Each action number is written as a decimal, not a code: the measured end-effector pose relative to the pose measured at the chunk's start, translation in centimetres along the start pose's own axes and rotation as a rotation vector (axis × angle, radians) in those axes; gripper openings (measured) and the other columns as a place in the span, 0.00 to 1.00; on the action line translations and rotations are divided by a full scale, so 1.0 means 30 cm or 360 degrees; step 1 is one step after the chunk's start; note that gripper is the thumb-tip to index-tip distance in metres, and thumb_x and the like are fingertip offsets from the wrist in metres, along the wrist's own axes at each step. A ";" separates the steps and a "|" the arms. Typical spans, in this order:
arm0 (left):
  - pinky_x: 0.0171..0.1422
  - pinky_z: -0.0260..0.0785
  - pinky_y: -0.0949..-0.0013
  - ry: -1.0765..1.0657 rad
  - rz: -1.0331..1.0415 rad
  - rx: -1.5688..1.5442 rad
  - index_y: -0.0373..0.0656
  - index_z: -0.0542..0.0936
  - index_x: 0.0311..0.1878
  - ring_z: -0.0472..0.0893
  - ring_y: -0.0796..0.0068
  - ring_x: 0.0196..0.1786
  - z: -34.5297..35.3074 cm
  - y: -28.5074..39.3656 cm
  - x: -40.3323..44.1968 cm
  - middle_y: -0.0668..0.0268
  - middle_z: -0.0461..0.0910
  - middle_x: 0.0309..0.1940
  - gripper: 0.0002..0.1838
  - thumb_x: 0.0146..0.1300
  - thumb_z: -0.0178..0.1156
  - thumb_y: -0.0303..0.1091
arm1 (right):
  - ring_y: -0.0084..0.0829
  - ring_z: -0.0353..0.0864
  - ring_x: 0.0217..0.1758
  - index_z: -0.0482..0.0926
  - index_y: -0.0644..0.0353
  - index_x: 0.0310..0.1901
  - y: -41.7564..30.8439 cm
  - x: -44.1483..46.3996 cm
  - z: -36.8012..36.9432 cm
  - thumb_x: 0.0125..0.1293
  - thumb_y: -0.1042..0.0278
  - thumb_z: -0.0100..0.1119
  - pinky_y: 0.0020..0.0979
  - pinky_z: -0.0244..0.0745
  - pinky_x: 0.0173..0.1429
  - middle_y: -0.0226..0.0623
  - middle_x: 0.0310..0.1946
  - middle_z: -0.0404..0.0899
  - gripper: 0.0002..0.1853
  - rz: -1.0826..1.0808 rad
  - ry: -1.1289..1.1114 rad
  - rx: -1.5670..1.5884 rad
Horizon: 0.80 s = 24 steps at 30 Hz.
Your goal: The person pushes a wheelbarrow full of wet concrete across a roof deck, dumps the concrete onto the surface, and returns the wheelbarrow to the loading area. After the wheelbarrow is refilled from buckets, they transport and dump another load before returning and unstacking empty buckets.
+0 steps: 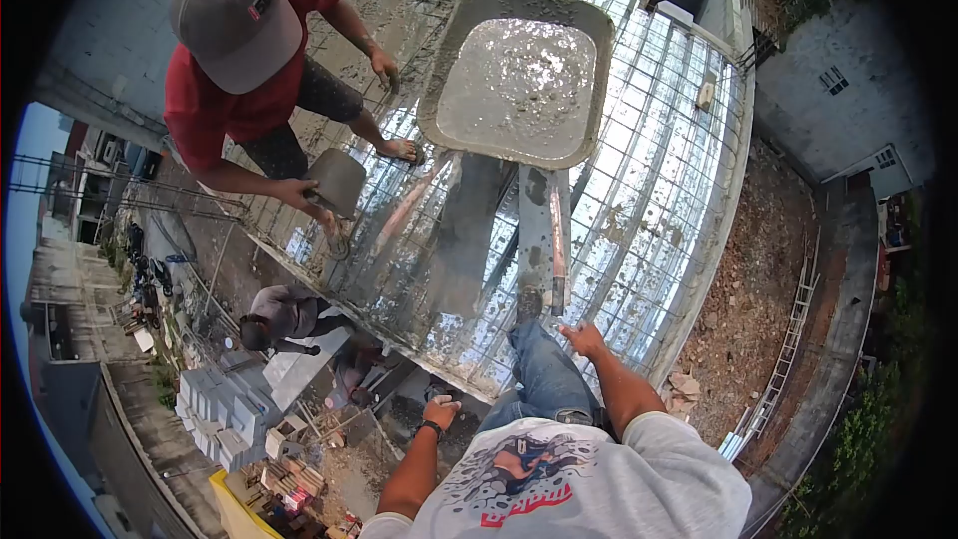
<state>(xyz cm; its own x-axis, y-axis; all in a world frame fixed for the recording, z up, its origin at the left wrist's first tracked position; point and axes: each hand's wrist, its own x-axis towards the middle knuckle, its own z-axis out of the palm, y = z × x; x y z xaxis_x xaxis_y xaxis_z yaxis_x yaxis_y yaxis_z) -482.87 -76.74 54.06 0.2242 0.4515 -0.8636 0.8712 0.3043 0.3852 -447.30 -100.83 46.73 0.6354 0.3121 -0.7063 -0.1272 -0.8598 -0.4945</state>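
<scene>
While the left hand has its grip curled closed, the right hand hangs loosely open near the pole.

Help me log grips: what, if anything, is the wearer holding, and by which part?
Nothing is visibly held: left hand curled, right hand open.

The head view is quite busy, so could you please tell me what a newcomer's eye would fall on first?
Probably the large tray of wet grey mix at top centre, above a shiny, gridded deck. Next, at upper left, comes the co-worker in red, bending over and holding a bucket. Then the wearer's bare right hand stands out at lower centre.
</scene>
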 end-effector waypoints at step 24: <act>0.54 0.71 0.64 0.0144 0.0119 -0.0397 0.37 0.72 0.56 0.80 0.62 0.50 0.069 0.858 0.524 0.54 0.80 0.48 0.29 0.54 0.67 0.42 | 0.35 0.77 0.30 0.76 0.66 0.40 -0.179 0.594 0.039 0.60 0.47 0.63 0.39 0.76 0.34 0.42 0.35 0.78 0.25 0.1106 -0.0563 0.0217</act>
<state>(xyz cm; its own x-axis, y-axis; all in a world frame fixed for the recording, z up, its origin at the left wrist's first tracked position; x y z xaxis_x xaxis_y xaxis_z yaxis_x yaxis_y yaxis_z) -456.01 -63.55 49.72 0.2340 0.5502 -0.8015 0.7167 0.4595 0.5246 -436.19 -90.17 36.22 0.0990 -0.1488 -0.9839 -0.5128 -0.8550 0.0777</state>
